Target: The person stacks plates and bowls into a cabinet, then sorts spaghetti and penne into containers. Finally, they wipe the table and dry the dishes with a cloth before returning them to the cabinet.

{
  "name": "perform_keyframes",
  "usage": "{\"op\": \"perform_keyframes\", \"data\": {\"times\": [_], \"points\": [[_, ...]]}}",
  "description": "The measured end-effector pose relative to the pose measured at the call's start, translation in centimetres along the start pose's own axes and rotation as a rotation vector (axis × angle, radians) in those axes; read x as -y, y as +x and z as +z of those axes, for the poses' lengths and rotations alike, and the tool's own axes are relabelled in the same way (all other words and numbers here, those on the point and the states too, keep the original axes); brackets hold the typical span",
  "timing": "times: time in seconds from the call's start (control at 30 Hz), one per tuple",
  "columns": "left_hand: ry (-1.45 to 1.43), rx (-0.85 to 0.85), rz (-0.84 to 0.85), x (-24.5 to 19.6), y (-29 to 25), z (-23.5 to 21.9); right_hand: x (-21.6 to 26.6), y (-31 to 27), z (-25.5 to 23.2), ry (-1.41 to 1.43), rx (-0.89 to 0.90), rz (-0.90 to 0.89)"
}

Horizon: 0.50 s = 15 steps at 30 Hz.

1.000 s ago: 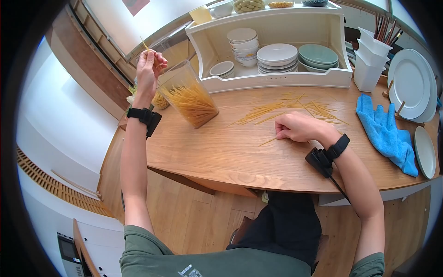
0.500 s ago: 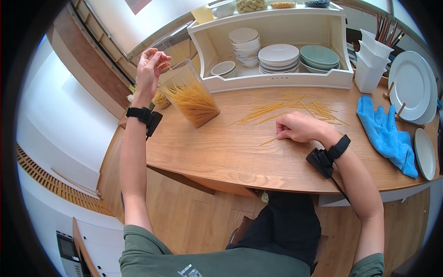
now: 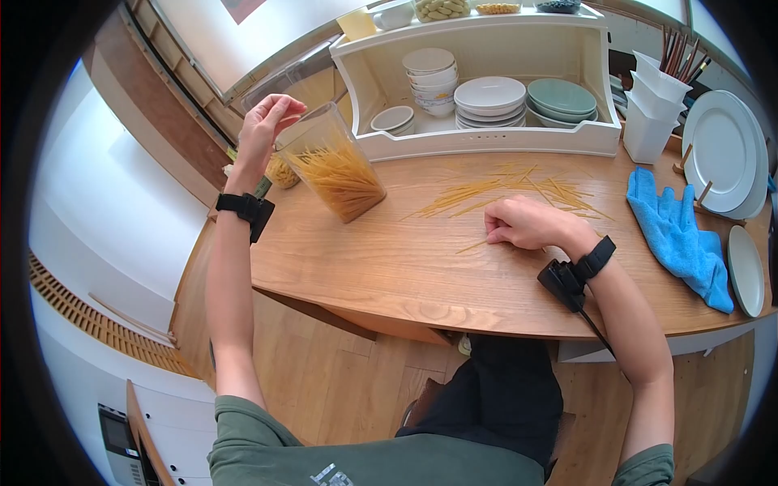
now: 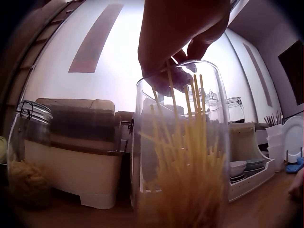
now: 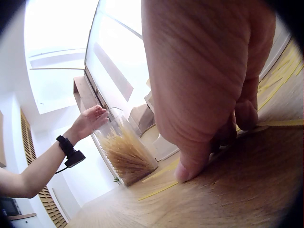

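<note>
Across the worktop (image 3: 356, 279) lay loose spaghetti (image 3: 462, 194); the right hand (image 3: 523, 223) pinched one strand (image 3: 472, 247), liable to snap if pressed hard. Whether the left hand (image 3: 266, 130), at the container (image 3: 326, 128), held any, I couldn't tell.

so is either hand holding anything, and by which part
The right hand seems to pinch a pasta strand, one end jutting out; the grip point is hidden. Whether the left hand holds any can't be told.
</note>
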State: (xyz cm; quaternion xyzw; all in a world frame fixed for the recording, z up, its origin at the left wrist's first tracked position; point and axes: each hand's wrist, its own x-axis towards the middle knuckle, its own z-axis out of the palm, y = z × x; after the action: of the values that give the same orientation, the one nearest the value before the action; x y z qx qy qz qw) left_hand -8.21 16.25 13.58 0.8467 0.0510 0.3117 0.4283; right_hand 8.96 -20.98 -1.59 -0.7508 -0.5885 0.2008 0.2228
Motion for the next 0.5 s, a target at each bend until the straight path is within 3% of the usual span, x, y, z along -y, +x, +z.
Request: {"op": "perform_keyframes", "data": {"times": [0.1,0.27,0.4,0.5], "points": [[0.037,0.086,-0.024,-1.0,-0.3,0.6,-0.1,0.1,0.1,-0.007,-0.007,-0.006],[0.527,0.228,-0.103,-2.0,-1.0,1.7,0.1,0.0,0.0,-0.008,-0.008,-0.011],[0.485,0.172,-0.113,-2.4,-1.5,-0.2,-0.3,0.1,0.1,0.008,-0.015,-0.022],[0.432,0.082,-0.064,0.4,-3.0,-1.5,-0.1,0.0,0.1,0.009,-0.012,-0.016]]}}
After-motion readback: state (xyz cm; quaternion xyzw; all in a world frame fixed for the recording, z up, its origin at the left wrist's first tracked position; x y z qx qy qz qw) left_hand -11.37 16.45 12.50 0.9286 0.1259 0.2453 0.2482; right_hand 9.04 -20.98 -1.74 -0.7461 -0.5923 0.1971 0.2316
